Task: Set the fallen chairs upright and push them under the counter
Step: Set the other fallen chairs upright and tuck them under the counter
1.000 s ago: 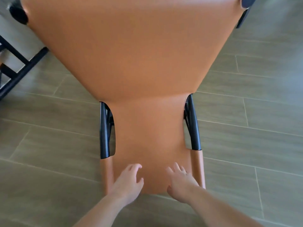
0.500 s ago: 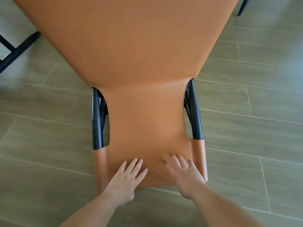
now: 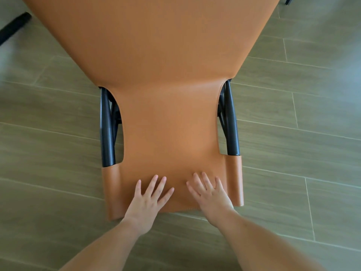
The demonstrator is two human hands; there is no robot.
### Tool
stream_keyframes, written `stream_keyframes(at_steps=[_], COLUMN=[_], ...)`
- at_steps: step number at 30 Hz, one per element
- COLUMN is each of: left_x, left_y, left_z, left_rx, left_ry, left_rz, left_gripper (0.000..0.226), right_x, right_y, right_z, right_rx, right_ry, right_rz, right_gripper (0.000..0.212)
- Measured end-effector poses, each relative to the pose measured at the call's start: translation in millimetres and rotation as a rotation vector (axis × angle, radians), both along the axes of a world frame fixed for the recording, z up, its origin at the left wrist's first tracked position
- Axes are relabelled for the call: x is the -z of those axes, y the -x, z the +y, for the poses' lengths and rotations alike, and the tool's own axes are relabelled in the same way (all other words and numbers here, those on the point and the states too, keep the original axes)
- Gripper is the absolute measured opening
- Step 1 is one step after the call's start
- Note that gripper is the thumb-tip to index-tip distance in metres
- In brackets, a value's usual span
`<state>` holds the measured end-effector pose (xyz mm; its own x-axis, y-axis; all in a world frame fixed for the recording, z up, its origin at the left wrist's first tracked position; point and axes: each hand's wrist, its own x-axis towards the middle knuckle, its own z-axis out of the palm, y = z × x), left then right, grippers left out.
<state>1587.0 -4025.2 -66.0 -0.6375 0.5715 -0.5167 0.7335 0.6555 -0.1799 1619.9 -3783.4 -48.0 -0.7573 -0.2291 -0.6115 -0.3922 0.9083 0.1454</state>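
Note:
An orange leather chair [image 3: 168, 124] with a black metal frame [image 3: 106, 130] lies on its back on the floor and fills the middle and top of the head view. Its backrest end points toward me and its seat runs out of the top of the frame. My left hand [image 3: 148, 202] lies flat on the near end of the backrest, left of centre, fingers spread. My right hand [image 3: 211, 196] lies flat beside it, right of centre, fingers apart too. Neither hand is wrapped around the edge. The chair's legs are hidden.
Grey-green wood-look floor tiles [image 3: 293, 173] surround the chair on both sides. A black furniture leg [image 3: 13, 28] crosses the top left corner, blurred. Another dark leg tip [image 3: 288, 0] shows at the top right edge.
Both hands went from curled fingers at the backrest's near edge to lying flat on the leather, a little farther up. The view has dropped closer to the chair.

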Motion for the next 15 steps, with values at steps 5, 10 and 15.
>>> stream_keyframes(at_steps=[5,10,15], left_x=[2.0,2.5,9.5], left_y=[-2.6,-1.0,-7.2], left_z=[2.8,5.1,0.5], left_rx=[-0.036,-0.048,-0.032], left_ry=[-0.002,-0.001,-0.026], left_rz=[0.006,0.007,-0.006], left_gripper=[0.116,0.119,0.112], right_x=[4.4,4.0,5.1], right_y=[0.0,1.2,0.7], right_z=[0.8,-1.9,-0.4], right_rx=[-0.011,-0.031,-0.044], right_ry=[-0.017,-0.029,-0.041], right_rz=[0.016,0.019,0.026], right_gripper=[0.105,0.105,0.113])
